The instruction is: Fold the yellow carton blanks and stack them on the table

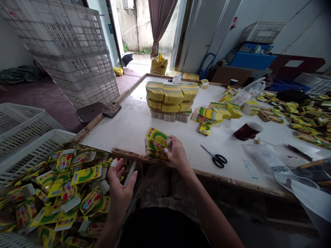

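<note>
My right hand is at the right end of a short stack of yellow-green flat cartons, fingers and thumb closed on its edge. The stack sits at the near edge of the table. My left hand is held in the air with fingers apart and nothing in them. White wraps cover some fingertips. Below and beside it, a white plastic crate is heaped with opened small yellow cartons. Further back on the table stands a tall block of bundled cartons, stacked in layers.
Black-handled scissors, a dark red mug and a clear plastic bag lie to the right. A phone rests at the table's left edge. More loose cartons cover the far right. Tall white crates stand at left.
</note>
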{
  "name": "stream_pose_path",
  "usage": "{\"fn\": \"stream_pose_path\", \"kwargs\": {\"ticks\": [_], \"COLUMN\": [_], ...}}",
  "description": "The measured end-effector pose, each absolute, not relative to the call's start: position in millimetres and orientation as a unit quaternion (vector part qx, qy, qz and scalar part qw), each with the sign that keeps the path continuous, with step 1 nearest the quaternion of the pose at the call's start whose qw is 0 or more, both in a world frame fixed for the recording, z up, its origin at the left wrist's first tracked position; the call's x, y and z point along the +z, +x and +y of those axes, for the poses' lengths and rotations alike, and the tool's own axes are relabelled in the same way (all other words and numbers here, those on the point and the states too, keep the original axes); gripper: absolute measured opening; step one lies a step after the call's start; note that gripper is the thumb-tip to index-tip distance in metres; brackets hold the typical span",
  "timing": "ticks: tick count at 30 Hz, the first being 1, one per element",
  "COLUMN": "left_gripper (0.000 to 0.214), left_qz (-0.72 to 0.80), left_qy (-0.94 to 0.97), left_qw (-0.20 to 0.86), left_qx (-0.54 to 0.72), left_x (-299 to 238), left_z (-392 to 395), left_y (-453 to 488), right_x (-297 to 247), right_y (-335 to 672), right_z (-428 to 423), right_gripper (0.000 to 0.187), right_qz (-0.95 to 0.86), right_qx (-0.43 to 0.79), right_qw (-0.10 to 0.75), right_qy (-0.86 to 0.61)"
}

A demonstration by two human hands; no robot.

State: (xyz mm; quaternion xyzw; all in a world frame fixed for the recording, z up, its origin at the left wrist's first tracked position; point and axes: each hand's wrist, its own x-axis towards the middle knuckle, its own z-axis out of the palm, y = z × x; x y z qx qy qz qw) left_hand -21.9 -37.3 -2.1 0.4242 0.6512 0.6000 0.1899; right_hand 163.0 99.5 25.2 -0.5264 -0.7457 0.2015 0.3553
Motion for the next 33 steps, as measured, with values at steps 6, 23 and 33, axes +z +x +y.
{"fn": "stream_pose_path", "kwargs": {"ticks": [6,23,33], "left_gripper": [0.066,0.033,0.090], "left_qz": [0.487,0.496,0.484], "left_qy": [0.328,0.266,0.477], "left_qw": [0.434,0.449,0.449], "left_qx": [0.683,0.694,0.581], "left_x": [2.3,-1.1,33.3], "left_z": [-32.5,-26.0,-31.3], "left_y": [1.5,15.4,-49.8], "right_x": [33.1,27.7,39.6], "right_y": [145.7,134.9,169.1], "right_z": [47.9,14.4,16.6], "right_gripper": [0.056,0.032,0.027], "right_qz": [-0.725,-0.496,-0.865], "right_qx": [0.412,0.697,0.230], "right_qw": [0.377,0.404,0.307], "right_qy": [-0.403,-0.324,-0.324]}}
